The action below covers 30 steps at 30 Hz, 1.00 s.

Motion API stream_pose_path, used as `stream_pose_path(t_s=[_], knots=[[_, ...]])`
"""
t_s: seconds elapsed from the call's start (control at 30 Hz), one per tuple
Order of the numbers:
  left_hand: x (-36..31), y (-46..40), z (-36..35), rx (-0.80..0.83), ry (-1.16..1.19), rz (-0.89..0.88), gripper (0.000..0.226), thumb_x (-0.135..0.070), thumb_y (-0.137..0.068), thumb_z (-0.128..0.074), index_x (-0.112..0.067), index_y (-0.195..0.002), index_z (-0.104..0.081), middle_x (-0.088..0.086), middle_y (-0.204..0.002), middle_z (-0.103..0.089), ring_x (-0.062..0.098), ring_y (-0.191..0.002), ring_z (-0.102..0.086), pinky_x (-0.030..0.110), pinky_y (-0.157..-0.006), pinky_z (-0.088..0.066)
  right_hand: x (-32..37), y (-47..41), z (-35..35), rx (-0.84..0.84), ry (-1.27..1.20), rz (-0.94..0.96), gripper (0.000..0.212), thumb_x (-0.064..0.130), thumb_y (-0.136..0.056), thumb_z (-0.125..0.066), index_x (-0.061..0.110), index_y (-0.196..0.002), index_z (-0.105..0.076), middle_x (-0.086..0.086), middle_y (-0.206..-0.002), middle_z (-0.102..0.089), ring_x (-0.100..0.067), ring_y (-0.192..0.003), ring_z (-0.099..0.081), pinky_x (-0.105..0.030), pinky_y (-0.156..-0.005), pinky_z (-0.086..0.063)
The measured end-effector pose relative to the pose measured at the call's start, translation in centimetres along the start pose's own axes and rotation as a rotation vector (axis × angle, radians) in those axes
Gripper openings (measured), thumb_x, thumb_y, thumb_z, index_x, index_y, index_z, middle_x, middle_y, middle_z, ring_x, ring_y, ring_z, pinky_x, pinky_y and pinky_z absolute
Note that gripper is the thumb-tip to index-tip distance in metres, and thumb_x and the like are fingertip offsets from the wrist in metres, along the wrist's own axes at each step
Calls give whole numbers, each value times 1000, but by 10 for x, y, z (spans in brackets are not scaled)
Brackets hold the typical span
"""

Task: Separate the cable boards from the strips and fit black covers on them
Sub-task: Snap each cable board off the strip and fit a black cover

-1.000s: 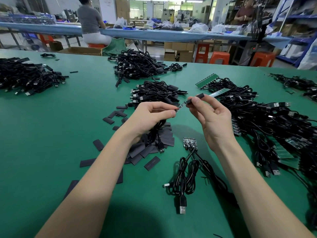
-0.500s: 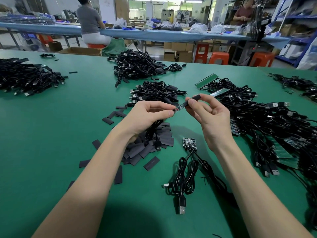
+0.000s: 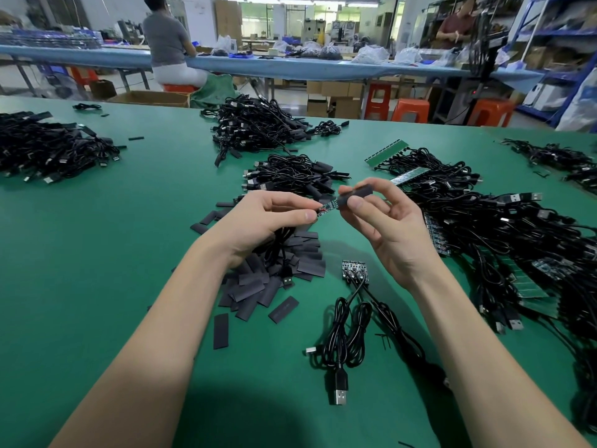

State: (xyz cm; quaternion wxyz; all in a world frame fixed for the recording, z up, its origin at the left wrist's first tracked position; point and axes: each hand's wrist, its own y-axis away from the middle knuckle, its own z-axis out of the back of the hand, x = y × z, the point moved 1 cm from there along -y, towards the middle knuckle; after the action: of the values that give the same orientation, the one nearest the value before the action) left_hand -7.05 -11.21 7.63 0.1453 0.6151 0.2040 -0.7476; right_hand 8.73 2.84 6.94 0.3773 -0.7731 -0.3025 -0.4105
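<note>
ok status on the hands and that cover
Left hand pinches cable board. Right hand pinches black cover, its mouth partly over the board's end. Nothing in the way.

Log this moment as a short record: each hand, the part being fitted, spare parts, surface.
left hand: pinches the board
right hand: pinches the cover
fit: cover partly over the board, one end of the board still bare
spare covers: loose pile under the left hand
snapped-off boards: near the right wrist, cables attached
surface: green table
</note>
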Motion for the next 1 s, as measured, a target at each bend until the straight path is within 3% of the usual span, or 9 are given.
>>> stream_pose_path(t_s=[0.2, 0.5, 0.63, 0.77, 0.87, 1.0], knots=[[1, 0, 0, 15, 19, 12, 15, -21, -82, -77, -24, -96, -81, -2, -100, -78, -1, -89, -67, 6, -73, -45, 4, -1, 0, 39, 130, 8, 23, 9, -81, -77, 24, -98, -77, -9, -105, -77, -16, -99, -71, -26, -90, -55], [0, 0, 0, 17, -6, -6, 17, -26, -78, -80, -27, -95, -82, -5, -97, -78, -2, -87, -68, 6, -73, -45, 5, -2, 3, 59, 196, 17, 18, 12, -78, -83, 20, -93, -79, -10, -101, -77, -16, -94, -71, -27, -89, -56], [0, 0, 1, 13, 7, -4, 14, -21, -83, -78, -26, -95, -82, -2, -100, -78, -1, -90, -69, 6, -73, -46, 2, -2, 2, 67, 236, 41, 20, 20, -77, -84, 22, -96, -78, -9, -102, -77, -17, -97, -71, -30, -92, -55], [-1, 1, -3, 35, 34, 0, 13, -17, -85, -76, -24, -96, -79, -3, -92, -77, -1, -76, -67, 4, -65, -45, -4, 0, -3, 105, 208, -6, 25, 28, -73, -87, 22, -96, -78, -9, -100, -77, -18, -95, -71, -29, -91, -55], [-2, 1, -6, 19, 25, -1, 16, -18, -87, -77, -19, -101, -69, 2, -81, -75, 1, -58, -59, 6, -55, -43, -7, 0, -3, 69, 165, -27, 18, 16, -77, -85, 21, -92, -79, -9, -99, -77, -18, -94, -72, -28, -90, -56], [-3, -2, -10, -22, -74, -107, 10, -17, -86, -79, -13, -89, -70, 3, -72, -73, 8, -67, -61, 14, -71, -48, -5, -1, -1, -2, 46, -108, 15, 9, -74, -78, 15, -88, -77, -13, -98, -77, -18, -89, -73, -24, -85, -56]])
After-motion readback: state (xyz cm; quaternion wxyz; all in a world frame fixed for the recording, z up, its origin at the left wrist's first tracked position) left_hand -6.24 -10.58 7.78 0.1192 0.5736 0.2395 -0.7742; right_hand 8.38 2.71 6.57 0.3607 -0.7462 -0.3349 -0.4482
